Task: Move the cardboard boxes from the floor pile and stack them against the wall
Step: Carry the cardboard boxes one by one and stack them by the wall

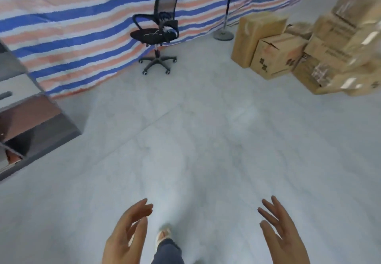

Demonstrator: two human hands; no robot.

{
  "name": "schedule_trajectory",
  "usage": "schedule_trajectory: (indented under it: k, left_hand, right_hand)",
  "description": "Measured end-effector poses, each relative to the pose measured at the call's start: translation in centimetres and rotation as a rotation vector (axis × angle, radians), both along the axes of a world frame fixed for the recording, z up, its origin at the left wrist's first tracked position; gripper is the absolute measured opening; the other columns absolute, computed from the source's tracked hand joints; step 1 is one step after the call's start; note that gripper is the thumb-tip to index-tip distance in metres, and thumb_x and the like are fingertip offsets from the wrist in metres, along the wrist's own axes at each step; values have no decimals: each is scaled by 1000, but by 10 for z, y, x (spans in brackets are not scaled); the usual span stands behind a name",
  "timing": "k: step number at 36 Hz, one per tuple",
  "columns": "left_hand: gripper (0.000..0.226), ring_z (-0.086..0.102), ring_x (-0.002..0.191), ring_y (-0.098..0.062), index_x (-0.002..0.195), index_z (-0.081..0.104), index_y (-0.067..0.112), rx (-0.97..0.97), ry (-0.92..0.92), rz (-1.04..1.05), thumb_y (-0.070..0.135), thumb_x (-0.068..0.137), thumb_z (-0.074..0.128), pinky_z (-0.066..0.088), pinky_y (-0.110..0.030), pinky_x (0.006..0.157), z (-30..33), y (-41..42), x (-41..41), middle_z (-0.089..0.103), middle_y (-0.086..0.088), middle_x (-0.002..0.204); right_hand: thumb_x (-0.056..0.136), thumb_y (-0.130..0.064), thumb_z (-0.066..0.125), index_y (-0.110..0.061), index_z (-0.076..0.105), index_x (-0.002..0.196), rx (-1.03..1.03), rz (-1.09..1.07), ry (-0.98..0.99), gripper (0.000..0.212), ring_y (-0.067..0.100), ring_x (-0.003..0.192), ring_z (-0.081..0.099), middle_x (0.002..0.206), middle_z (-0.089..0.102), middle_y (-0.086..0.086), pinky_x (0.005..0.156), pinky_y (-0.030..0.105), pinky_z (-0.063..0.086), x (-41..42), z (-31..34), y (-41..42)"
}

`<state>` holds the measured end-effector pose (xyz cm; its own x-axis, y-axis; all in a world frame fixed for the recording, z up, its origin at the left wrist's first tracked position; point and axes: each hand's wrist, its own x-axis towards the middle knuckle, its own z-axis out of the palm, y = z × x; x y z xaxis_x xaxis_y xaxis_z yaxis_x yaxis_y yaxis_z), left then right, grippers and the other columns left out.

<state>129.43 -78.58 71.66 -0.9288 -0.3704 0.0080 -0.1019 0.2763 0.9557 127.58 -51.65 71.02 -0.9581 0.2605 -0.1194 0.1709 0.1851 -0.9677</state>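
Cardboard boxes (276,55) beyond office chair (157,30); floor (206,129) between.

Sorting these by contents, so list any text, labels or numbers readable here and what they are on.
None can be read.
Small front box: dark printed characters, too blurred.
Stacked boxes to its right: printed lines and labels, blurred.
Tall box: faint mark, unreadable.

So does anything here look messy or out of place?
Somewhat. The cardboard boxes at the far right sit in a jumble, several tilted at different angles rather than squarely stacked. An office chair stands alone on the bare floor by the striped tarp. Both hands are empty.
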Motion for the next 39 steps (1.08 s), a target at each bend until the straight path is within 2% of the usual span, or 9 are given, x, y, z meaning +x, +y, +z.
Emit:
schedule_trajectory:
  k: [7,13,20,25,30,32,34,35,39]
  left_hand:
    - [37,67,92,-6,95,66,44,50,-33,-122,19,75,48,52,-22,85,-10,36,-91,73,9,94]
    - [35,67,93,-6,97,66,44,74,-13,-210,21,76,48,52,-23,86,-13,67,-209,73,8,95]
    - [33,67,93,-6,100,65,42,85,61,-249,15,83,56,51,-20,86,19,90,-364,72,7,99]
    - [32,67,95,-8,97,66,44,74,11,-275,24,79,48,50,-29,89,14,112,-442,72,6,99]
    - [35,67,93,-5,94,66,47,51,-52,-314,22,78,48,52,-19,85,9,152,-510,73,7,97]
    - [34,67,94,-4,93,65,48,39,-75,-316,24,78,48,51,-20,86,6,170,-540,72,9,98]
    - [33,66,96,-4,95,64,48,23,-89,-311,26,79,47,49,-23,89,5,191,-572,72,11,99]
    - [32,66,97,-4,97,64,48,23,-90,-299,27,80,47,49,-24,90,1,207,-592,72,11,100]
    - [30,65,101,-7,102,63,46,49,-79,-256,31,82,47,50,-34,92,4,252,-643,71,10,101]
  right_hand:
    - [87,10,54,-76,51,94,-14,-137,-53,87,-14,94,61,104,61,-41,71,2,46,-50,-13,40]
    - [88,10,52,-77,51,93,-15,-245,-8,86,-13,94,62,102,62,-40,71,3,47,-143,-22,68]
    - [90,7,49,-74,52,100,30,-324,105,81,-6,99,64,110,63,-35,77,14,53,-285,-3,89]
    - [92,3,49,-74,50,103,22,-366,94,77,-4,103,63,115,61,-33,83,20,53,-351,-7,107]
    - [91,8,48,-75,53,97,-3,-395,23,83,-3,100,64,107,64,-36,78,13,52,-408,-17,144]
    - [93,-4,54,-73,54,98,8,-429,32,70,-2,100,64,108,64,-35,82,19,52,-437,-20,161]
    - [87,-45,60,-73,52,102,6,-437,28,32,-1,103,63,113,62,-34,88,25,50,-471,-17,178]
    - [83,-58,56,-73,51,103,1,-426,4,25,-1,105,63,115,60,-35,90,28,50,-493,-18,195]
    - [79,-43,50,-62,48,111,22,-358,-19,37,4,110,61,119,54,-38,98,42,50,-555,-7,245]
